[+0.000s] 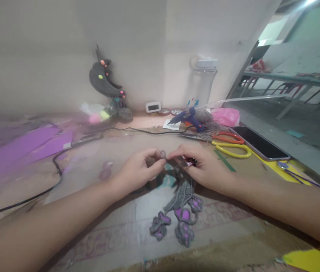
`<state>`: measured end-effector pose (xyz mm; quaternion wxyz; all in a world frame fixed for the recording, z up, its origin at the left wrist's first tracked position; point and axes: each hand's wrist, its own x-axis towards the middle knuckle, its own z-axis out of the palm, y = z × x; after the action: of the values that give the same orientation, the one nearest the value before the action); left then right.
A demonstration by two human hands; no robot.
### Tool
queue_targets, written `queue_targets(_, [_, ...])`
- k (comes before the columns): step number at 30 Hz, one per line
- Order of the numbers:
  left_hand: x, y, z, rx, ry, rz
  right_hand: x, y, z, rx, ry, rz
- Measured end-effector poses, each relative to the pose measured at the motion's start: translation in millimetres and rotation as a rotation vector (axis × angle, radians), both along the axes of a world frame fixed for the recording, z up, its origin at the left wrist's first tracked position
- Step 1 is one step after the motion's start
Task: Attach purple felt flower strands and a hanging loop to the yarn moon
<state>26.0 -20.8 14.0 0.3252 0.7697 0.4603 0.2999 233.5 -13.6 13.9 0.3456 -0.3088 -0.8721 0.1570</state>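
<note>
My left hand (145, 166) is closed in a pinch on a small grey round piece (163, 154), perhaps yarn. The fingertips of my right hand (196, 162) come up close to that piece from the other side. Partly hidden in its curled fingers is a small shiny pink and dark object (188, 161), whose kind I cannot make out. Below my right hand a grey crocheted strip (181, 194) with grey and purple crocheted flowers (184, 232) lies on the table. Whether that hand also touches the strip is hidden.
Beyond my hands lie a blue glue gun (189, 118) with its cord, orange-handled scissors (229, 138), yellow-handled scissors (236, 150) and a phone (260, 142). A clear bottle (202, 83), small clock (153, 107) and dark crescent ornament (103, 79) stand near the wall. Purple sheets (20, 151) lie left.
</note>
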Motion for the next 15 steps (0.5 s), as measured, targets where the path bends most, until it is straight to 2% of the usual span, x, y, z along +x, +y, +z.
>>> queue_targets(6, [1.8,1.2,-1.8,-0.007,-0.008,0.002,2.1,2.8,-5.3,0.011,-0.007,0.064])
queue_targets(12, [3.8,1.4,0.6,-0.039,-0.073,-0.043,-2.3,1.0,-7.6,-0.129,0.048,-0.084])
queue_targets(15, [3.3,2.2,-0.1,-0.039,-0.076,-0.048,-3.4,0.6,-6.8,-0.143,0.072,-0.100])
